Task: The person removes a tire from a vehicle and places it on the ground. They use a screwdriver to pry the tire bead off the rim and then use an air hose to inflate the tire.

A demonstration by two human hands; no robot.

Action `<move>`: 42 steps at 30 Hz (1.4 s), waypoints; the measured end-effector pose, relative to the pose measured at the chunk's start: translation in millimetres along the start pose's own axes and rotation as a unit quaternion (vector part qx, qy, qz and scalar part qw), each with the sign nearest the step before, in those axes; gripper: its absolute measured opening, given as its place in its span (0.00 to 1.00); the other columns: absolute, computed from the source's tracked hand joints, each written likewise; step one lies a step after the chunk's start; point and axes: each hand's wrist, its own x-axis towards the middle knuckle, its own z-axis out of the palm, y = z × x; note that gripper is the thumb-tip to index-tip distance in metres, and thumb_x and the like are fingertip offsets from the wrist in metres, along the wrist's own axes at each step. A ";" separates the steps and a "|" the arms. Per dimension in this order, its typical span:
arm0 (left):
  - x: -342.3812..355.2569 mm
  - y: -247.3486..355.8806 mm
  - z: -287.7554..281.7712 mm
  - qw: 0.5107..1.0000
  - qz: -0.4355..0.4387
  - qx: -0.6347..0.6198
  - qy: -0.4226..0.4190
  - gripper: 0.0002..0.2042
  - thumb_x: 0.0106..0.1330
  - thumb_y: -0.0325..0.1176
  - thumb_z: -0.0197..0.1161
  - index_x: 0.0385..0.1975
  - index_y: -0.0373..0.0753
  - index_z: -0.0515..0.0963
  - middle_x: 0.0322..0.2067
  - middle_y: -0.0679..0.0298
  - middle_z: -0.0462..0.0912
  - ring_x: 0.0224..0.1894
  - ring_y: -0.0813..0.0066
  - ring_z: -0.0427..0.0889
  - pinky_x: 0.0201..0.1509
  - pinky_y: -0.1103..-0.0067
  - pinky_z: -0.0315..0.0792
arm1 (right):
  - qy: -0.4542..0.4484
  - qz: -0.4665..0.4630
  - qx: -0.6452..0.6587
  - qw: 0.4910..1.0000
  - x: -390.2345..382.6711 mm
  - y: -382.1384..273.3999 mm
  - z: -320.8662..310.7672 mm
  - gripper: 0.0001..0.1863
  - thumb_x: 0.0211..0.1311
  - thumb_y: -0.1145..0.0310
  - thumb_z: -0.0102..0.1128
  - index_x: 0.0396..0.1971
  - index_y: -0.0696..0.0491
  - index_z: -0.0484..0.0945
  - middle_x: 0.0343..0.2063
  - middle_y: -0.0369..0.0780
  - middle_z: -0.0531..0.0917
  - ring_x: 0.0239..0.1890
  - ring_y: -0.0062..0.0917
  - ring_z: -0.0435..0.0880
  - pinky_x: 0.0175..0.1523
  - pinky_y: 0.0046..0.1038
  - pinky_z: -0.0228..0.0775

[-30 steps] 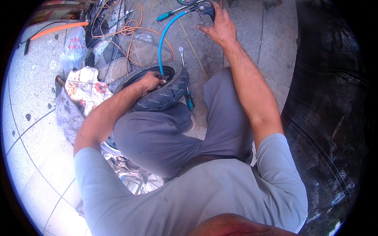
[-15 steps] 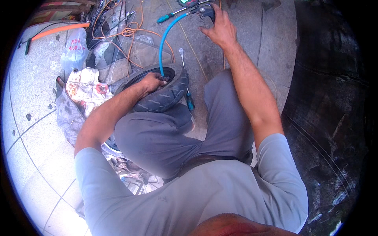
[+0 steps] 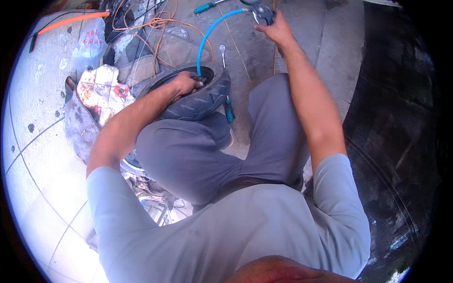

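A black scooter tyre on its rim lies tilted against my left leg. My left hand reaches inside the rim, its fingers closed round the lower end of a blue air hose. The hose arcs up and to the right to a dark-handled tyre inflator, which my right hand grips at the far edge of the view. The valve itself is hidden behind my left fingers. Just right of the tyre, a tyre lever and a teal-handled screwdriver show partly.
Tangled orange cord runs over dirty cloths at the far left. Beside it are a clear plastic bag, a thick orange tube and a stained white rag. Another teal handle lies at the far edge. Black sheeting covers the right side.
My right hand and the inflator have shifted slightly right, and the inflator has turned. Its round gauge has left the view at the top. My left hand stays at the rim.
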 end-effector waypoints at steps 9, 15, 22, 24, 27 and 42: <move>-29.7 7.2 -25.0 0.990 0.071 0.122 0.012 0.22 0.68 0.40 0.68 0.56 0.32 0.80 0.46 0.48 0.87 0.48 0.60 0.86 0.56 0.67 0.75 | -0.390 0.108 -0.265 0.875 6.4 5.0 31.5 0.36 0.50 0.45 0.75 0.50 0.60 0.84 0.51 0.50 0.86 0.52 0.40 0.86 0.56 0.39 0.77; -145.7 -40.5 -67.1 0.894 0.093 0.005 0.438 0.23 0.71 0.42 0.65 0.57 0.30 0.78 0.42 0.50 0.87 0.44 0.62 0.85 0.53 0.69 0.76 | -0.455 -0.283 -0.165 0.828 -53.6 -144.2 118.8 0.30 0.68 0.42 0.60 0.55 0.52 0.83 0.52 0.49 0.85 0.57 0.46 0.82 0.62 0.44 0.73; -172.8 -129.5 7.2 0.824 0.048 -0.386 0.412 0.39 0.67 0.50 0.70 0.65 0.22 0.65 0.57 0.44 0.77 0.56 0.58 0.80 0.60 0.67 0.74 | -0.672 -0.251 -0.178 0.673 -43.4 -146.6 157.8 0.26 0.68 0.46 0.63 0.50 0.54 0.85 0.46 0.50 0.87 0.52 0.46 0.84 0.57 0.40 0.75; -174.1 -89.6 7.3 0.746 0.004 -0.529 0.405 0.45 0.67 0.47 0.70 0.72 0.23 0.54 0.62 0.41 0.72 0.58 0.56 0.78 0.60 0.67 0.75 | -0.710 -0.244 -0.194 0.632 -51.1 -166.0 149.4 0.23 0.68 0.51 0.65 0.49 0.56 0.85 0.45 0.50 0.87 0.52 0.44 0.85 0.56 0.39 0.75; -158.2 -86.1 -11.0 0.762 0.136 -0.496 0.393 0.45 0.67 0.47 0.71 0.73 0.24 0.53 0.62 0.40 0.71 0.59 0.56 0.78 0.60 0.67 0.76 | -0.657 -0.319 -0.183 0.659 -60.9 -149.6 142.8 0.22 0.67 0.54 0.66 0.50 0.57 0.84 0.46 0.50 0.87 0.50 0.42 0.85 0.55 0.39 0.76; -84.0 -58.6 -104.8 0.805 0.066 -0.466 0.361 0.40 0.73 0.65 0.49 0.65 0.27 0.70 0.53 0.50 0.82 0.52 0.60 0.82 0.60 0.68 0.75 | -0.526 -0.273 -0.075 0.802 -117.5 -132.3 120.7 0.23 0.68 0.55 0.63 0.57 0.52 0.79 0.48 0.52 0.85 0.54 0.50 0.82 0.59 0.47 0.74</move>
